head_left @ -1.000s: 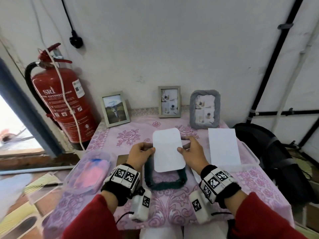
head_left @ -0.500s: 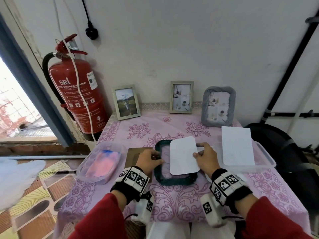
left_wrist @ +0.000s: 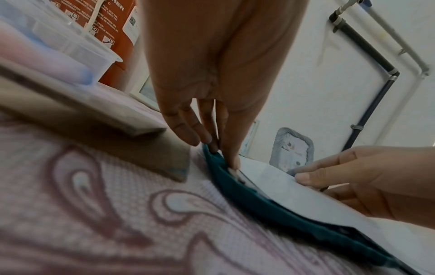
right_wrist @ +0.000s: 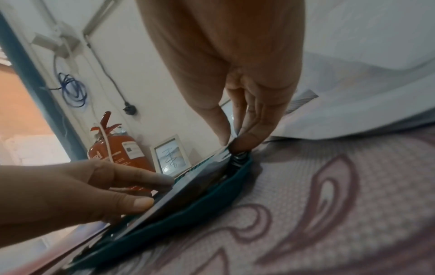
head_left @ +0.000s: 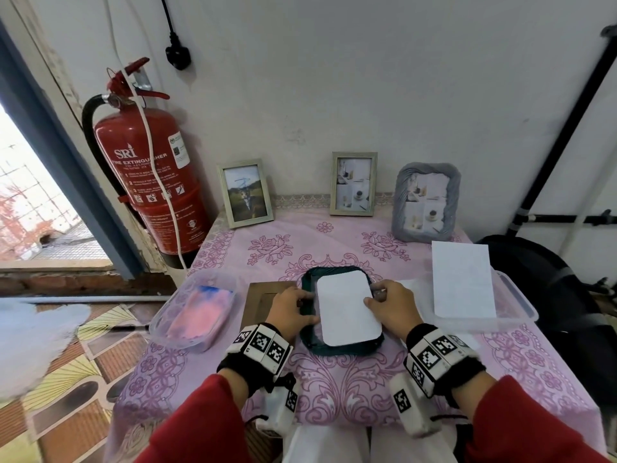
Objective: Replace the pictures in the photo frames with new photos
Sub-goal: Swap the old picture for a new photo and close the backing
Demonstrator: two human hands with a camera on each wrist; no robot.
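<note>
A dark teal photo frame (head_left: 309, 342) lies flat on the pink tablecloth (head_left: 350, 389) in front of me. A white, round-cornered photo (head_left: 347, 309), blank side up, lies on the frame's opening. My left hand (head_left: 309, 307) pinches the photo's left edge, its fingertips (left_wrist: 233, 163) touching the teal rim (left_wrist: 270, 210). My right hand (head_left: 371, 294) pinches the right edge, thumb on top of the sheet (left_wrist: 266, 176). In the right wrist view that edge sits slightly raised above the frame (right_wrist: 212, 201).
Three filled frames lean on the wall: a pale one (head_left: 245, 192), another (head_left: 354, 183), a grey one (head_left: 425, 202). A brown board (head_left: 260, 295) lies under my left hand. Clear tubs hold white sheets (head_left: 462, 285) and pink cloth (head_left: 193, 309). Fire extinguisher (head_left: 150, 182) stands left, black bag (head_left: 561, 295) right.
Both hands have lowered the white photo from above the table onto the teal frame. It has gone from off-centre to lying over the opening.
</note>
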